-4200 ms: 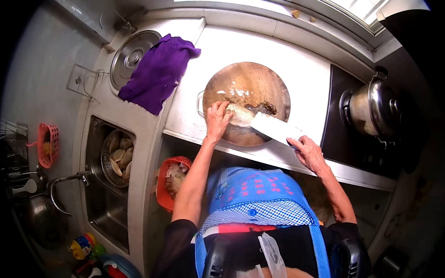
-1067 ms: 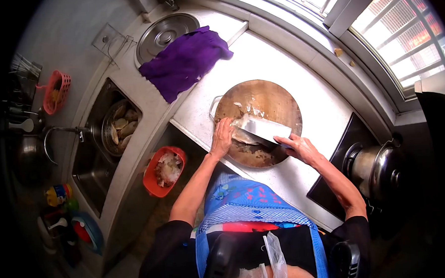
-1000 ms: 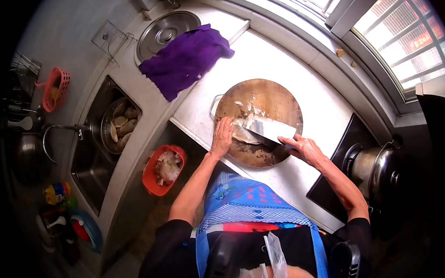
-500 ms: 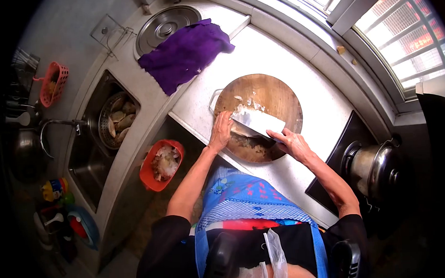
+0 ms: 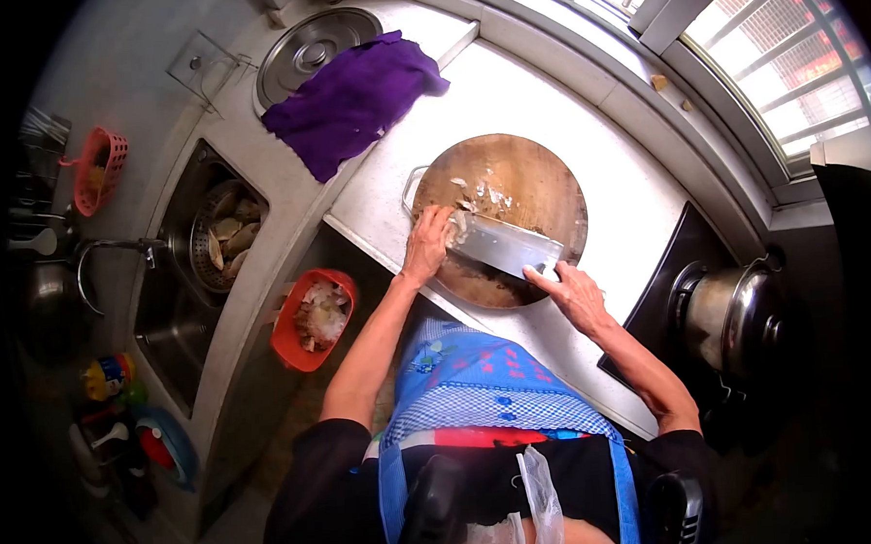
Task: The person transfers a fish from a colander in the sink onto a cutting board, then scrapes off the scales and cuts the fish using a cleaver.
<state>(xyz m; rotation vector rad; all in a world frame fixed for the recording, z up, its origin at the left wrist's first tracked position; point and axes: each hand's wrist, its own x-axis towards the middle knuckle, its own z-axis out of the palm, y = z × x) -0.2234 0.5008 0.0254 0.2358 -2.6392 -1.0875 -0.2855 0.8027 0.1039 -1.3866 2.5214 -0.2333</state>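
Note:
A round wooden chopping board lies on the white counter. My right hand is closed round the handle end of a cleaver, whose wide blade slants across the board towards my left hand. At the blade's far end, my left hand has its fingers bent together against pale chopped pieces. Whether these pieces rest on the blade or in the fingers is hard to see. Small white bits are scattered on the board beyond the blade.
Left of the board, a red bin holds pale scraps. A purple cloth partly covers a metal lid. The sink contains a colander of brownish pieces. A steel pot stands on the black stove at right.
The cleaver's blade has tilted, its face no longer so bright. Pale pieces now show at my left fingertips, by the blade's far end. The whole view has shifted slightly.

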